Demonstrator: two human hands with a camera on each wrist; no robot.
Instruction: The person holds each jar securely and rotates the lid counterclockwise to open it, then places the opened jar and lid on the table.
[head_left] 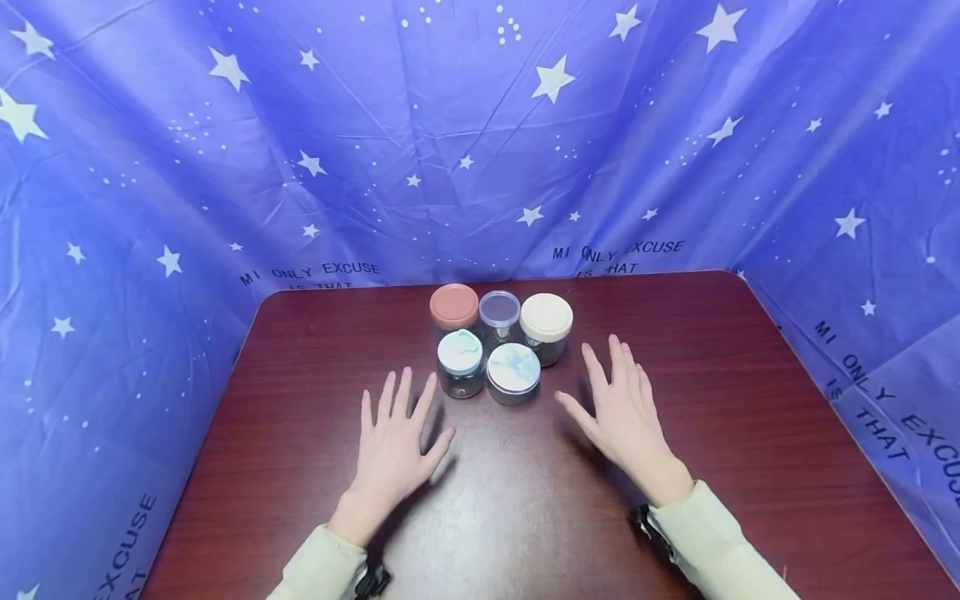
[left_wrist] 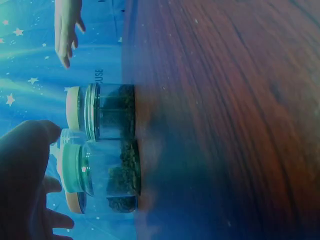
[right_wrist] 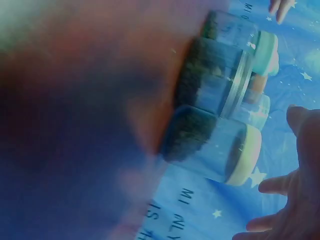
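Several clear lidded jars stand grouped near the back middle of the table. In the back row are a jar with a terracotta lid (head_left: 454, 305), one with a clear lid (head_left: 499, 308) and one with a cream lid (head_left: 547, 317). In front stand a jar with a mint lid (head_left: 461, 354) and one with a shiny pale lid (head_left: 513, 369). Dark, crumbly stuff (right_wrist: 192, 137) shows inside the cream-lidded jar. My left hand (head_left: 392, 454) hovers at the front left, fingers spread and holding nothing. To the right, my right hand (head_left: 630, 417) also hovers with fingers spread, nearest the cream-lidded jar.
The dark red wooden table (head_left: 315, 333) has rounded back corners. A blue curtain (head_left: 420, 125) with white stars and printed words hangs behind it and along both sides. Each wrist carries a black strap below a cream sleeve (head_left: 322, 567).
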